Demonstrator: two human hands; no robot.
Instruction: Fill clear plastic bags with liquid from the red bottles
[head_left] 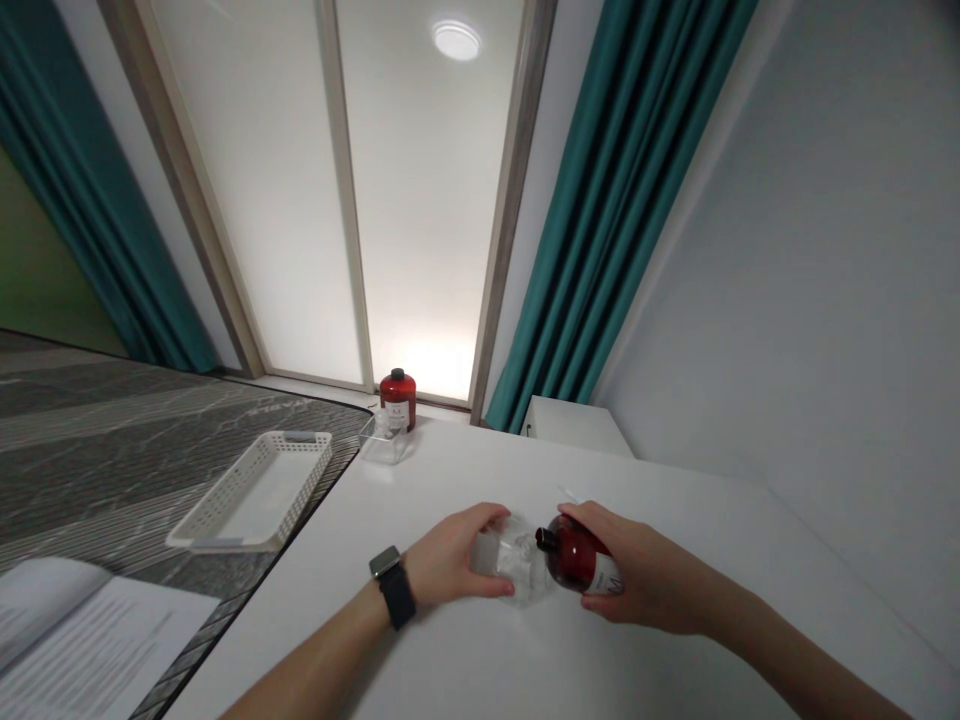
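My right hand (637, 575) is wrapped round a dark red bottle (576, 555) with a white label, tilted so its black neck points left. My left hand (457, 555), with a dark watch on the wrist, grips a small clear container (514, 565) right at the bottle's mouth. Both hands rest low over the white table (675, 480), near its middle. The bottle's neck and the clear container are touching or almost touching.
A second red bottle with a black cap (397, 398) stands at the table's far end behind a clear plastic box (384, 440). A white perforated tray (255, 490) and open papers (82, 640) lie on the grey bed at left. Teal curtains flank the window.
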